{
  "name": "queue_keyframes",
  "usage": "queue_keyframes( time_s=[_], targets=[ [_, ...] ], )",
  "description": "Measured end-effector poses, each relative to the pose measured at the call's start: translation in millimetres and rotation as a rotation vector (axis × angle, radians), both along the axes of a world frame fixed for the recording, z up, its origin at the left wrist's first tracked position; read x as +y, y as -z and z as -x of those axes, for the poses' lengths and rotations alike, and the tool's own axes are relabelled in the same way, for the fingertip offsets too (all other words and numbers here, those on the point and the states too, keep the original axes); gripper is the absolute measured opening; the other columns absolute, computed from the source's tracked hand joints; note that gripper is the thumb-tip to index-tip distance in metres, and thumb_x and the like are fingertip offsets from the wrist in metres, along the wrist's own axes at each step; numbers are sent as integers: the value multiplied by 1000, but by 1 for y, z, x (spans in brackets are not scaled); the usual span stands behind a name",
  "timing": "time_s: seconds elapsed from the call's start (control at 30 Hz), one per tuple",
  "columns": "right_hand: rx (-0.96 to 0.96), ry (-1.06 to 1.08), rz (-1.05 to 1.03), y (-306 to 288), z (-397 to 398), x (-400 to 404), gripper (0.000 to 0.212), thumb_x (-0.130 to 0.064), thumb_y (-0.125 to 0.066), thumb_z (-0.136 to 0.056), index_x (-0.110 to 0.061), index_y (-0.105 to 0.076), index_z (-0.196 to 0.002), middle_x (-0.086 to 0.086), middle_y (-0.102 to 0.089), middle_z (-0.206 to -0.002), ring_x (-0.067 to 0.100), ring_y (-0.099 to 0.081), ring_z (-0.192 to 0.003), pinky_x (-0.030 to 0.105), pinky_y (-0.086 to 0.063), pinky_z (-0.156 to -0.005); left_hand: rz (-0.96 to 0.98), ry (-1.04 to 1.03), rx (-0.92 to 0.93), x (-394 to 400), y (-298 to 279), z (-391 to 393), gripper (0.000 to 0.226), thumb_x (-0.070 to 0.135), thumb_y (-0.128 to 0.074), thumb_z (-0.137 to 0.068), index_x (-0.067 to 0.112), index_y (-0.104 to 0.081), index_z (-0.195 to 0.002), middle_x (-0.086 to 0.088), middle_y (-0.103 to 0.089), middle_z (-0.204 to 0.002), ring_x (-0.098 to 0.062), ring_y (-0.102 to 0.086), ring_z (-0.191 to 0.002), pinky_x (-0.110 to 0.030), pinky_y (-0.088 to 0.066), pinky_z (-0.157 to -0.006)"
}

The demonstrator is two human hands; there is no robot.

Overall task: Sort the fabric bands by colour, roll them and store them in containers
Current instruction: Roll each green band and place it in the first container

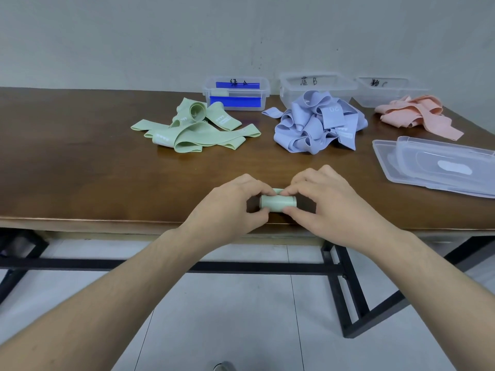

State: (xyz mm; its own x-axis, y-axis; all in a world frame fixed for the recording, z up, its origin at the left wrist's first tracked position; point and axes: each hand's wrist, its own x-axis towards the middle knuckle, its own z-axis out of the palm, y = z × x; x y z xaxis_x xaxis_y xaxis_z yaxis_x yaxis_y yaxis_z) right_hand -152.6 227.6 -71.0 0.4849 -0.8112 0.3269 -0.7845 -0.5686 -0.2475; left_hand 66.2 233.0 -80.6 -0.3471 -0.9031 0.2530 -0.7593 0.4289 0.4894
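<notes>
While both hands (233, 207) pinch green roll (277, 203), mid box (316, 85) reads "B".

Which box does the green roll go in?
Look along the back of the table, by the wall. Three clear boxes stand in a row; yours is the left box, behind the green pile. Only it has blue strips inside.

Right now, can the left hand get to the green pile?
Probably yes, once free. The left hand grips the green roll together with the right hand; bare table lies between it and the green pile, nothing blocking.
</notes>
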Motion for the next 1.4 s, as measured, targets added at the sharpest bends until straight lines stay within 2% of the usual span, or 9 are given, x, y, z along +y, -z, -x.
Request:
queue_keyframes(
  time_s=[0.1, 0.2, 0.43, 0.63, 0.73, 0.83, 1.07, 1.23, 1.4],
  targets=[
    [37, 8, 3, -3, -2, 1, 36, -49, -62, -89, -39, -62, -124, -24, -51, -107, 10, -36, -94, 38, -40, -90, -9, -12, 5, -2, 0, 0, 28, 32, -67, -90, 35, -67, -118, 19, -44, -106, -14, -54, -69, -34, -50, -72],
    [25, -2, -2, -2, -5, 1, 29, -43, -67, -90, -38, -59, -117, -25, -52, -108, 8, -36, -96, 38, -38, -92, -25, -13, 3, -4, -1, 1, 27, 33, -64, -92, 35, -66, -118, 19, -42, -109, -15, -54, -72, -39, -51, -75],
    [-47, 10, -50, 1, -4, -6, 28, -33, -69, -90, -31, -64, -117, -21, -57, -108, 10, -39, -94, 38, -41, -94, 120, 26, 46, -2, 1, 2, 23, 27, -67, -91, 32, -65, -114, 21, -51, -110, -9, -54, -69, -28, -49, -68],
    [15, 28, -22, 0, -4, -12, 34, -41, -62, -93, -37, -62, -127, -22, -47, -111, 8, -36, -97, 37, -39, -96, 103, 26, 2, -8, 3, 1, 26, 24, -66, -92, 32, -65, -117, 22, -55, -108, 14, -48, -75, -15, -36, -68],
    [60, 28, -12, 0, -3, -11, 37, -45, -62, -93, -41, -56, -129, -22, -48, -116, 9, -37, -100, 38, -38, -95, 69, 24, -33, -10, 1, 2, 27, 27, -63, -94, 36, -61, -119, 24, -50, -109, 6, -50, -72, -20, -41, -69],
    [32, 28, -24, 3, -4, -12, 30, -38, -64, -93, -39, -56, -122, -21, -53, -118, 10, -40, -101, 40, -38, -96, 39, 12, -92, -12, 0, 2, 31, 30, -62, -94, 37, -58, -125, 24, -44, -116, -9, -51, -70, -29, -49, -71],
    [53, 38, -50, 5, -4, -24, 32, -43, -52, -100, -39, -57, -131, -20, -57, -119, 10, -43, -101, 38, -39, -96, 67, 2, -101, -14, 3, 1, 44, 34, -65, -93, 37, -52, -134, 16, -35, -116, -12, -53, -68, -32, -51, -70],
    [60, 37, -85, 3, -4, -28, 41, -43, -58, -96, -37, -54, -137, -19, -57, -120, 11, -42, -102, 37, -38, -96, 94, -48, -155, -19, -2, 8, 32, 33, -56, -98, 33, -55, -130, 8, -40, -105, -20, -55, -73, -35, -48, -66],
    [53, 39, -115, -2, -6, -35, 41, -37, -59, -96, -36, -55, -137, -13, -61, -119, 11, -42, -101, 38, -40, -97, 56, -52, -256, -25, -4, 13, 30, 32, -43, -103, 31, -47, -133, 3, -63, -95, -23, -58, -82, -36, -45, -68]
  ],
)
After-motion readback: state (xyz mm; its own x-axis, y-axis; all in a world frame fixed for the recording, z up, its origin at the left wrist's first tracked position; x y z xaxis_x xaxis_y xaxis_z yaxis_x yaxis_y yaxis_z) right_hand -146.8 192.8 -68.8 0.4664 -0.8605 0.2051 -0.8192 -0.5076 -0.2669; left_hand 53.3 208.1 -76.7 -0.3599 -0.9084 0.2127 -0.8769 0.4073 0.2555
